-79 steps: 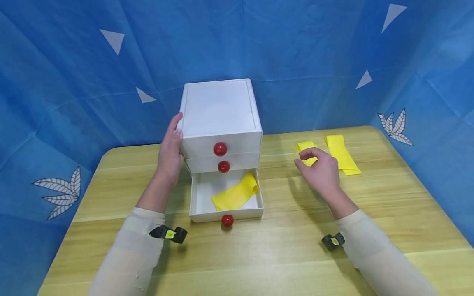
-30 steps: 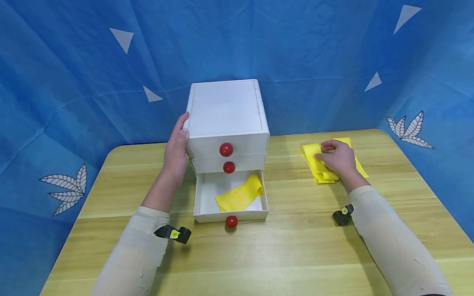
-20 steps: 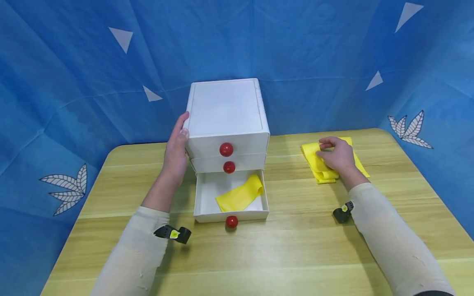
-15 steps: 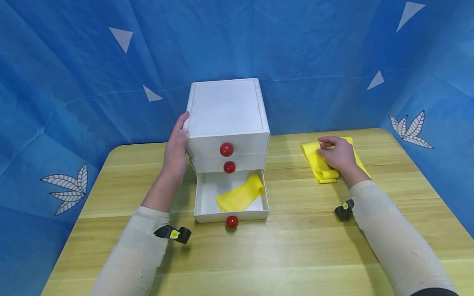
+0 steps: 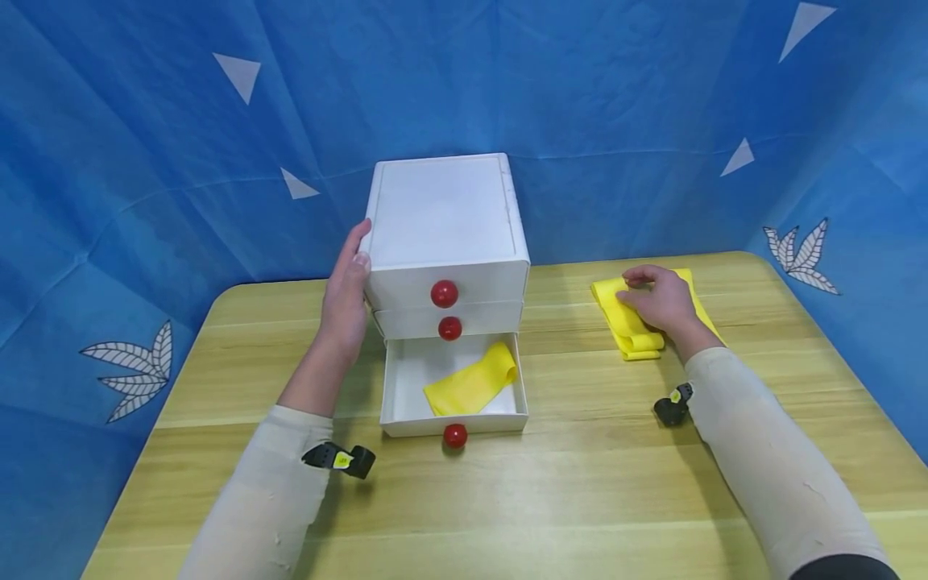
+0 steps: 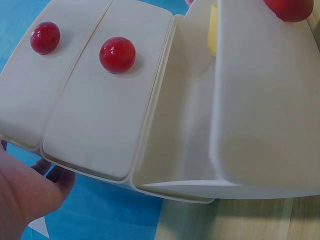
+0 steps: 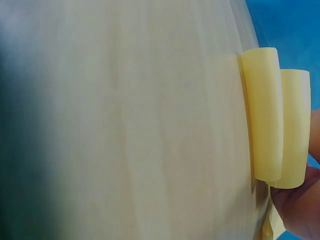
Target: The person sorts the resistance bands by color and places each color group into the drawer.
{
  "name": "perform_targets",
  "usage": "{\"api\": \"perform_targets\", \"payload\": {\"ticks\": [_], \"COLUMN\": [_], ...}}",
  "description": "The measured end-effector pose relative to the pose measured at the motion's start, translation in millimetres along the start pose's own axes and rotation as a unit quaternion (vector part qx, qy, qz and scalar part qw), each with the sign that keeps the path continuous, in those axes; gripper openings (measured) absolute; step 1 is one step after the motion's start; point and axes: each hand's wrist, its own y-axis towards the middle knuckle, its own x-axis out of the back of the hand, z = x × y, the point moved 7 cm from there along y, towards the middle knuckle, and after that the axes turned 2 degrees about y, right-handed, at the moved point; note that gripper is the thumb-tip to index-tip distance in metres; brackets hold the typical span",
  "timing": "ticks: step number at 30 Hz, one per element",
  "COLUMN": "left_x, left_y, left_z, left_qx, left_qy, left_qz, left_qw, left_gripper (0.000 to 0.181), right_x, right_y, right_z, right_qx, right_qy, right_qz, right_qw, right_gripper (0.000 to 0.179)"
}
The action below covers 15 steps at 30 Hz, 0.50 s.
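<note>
A white drawer unit (image 5: 442, 213) with red knobs stands on the table, its bottom drawer (image 5: 402, 379) pulled out. Inside that drawer lies a folded yellow cloth strip (image 5: 471, 383). My left hand (image 5: 344, 302) presses against the unit's left side, thumb near the front edge; in the left wrist view its fingers (image 6: 62, 180) reach behind that side. To the right, my right hand (image 5: 661, 302) pinches another yellow cloth strip (image 5: 629, 329) with thumb and fingers. In the right wrist view this strip (image 7: 262, 115) shows two rounded folds beside the fingers.
One more yellow strip (image 5: 703, 318) lies partly hidden behind my right hand. The wooden table (image 5: 551, 499) extends in front of the drawer unit. A blue curtain (image 5: 616, 97) hangs close behind the table and along both sides.
Since the oldest frame, my right hand has moved right and back onto the nearer yellow strip, which now lies spread differently. Over the last second both hands stay almost still.
</note>
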Motion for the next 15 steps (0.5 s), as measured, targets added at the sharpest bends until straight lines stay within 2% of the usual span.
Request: {"api": "perform_targets", "payload": {"ticks": [4, 9, 15], "left_x": [-0.2, -0.4, 0.2], "left_y": [-0.5, -0.9, -1.1], "left_z": [0.2, -0.1, -0.7], "left_qx": [0.002, 0.003, 0.007], "left_qy": [-0.002, -0.002, -0.002], "left_qz": [0.001, 0.001, -0.002], "left_qw": [1.0000, 1.0000, 1.0000], "left_gripper": [0.053, 0.053, 0.052], "right_x": [-3.7, -7.2, -6.0], "right_y": [2.3, 3.8, 3.1], "right_z": [-1.9, 1.3, 2.7], "right_qx": [-0.011, -0.001, 0.005], "right_qy": [0.002, -0.022, -0.021], "right_qz": [0.019, 0.041, 0.029], "right_qw": [0.9998, 0.9989, 0.9993], "right_gripper": [0.048, 0.050, 0.043]}}
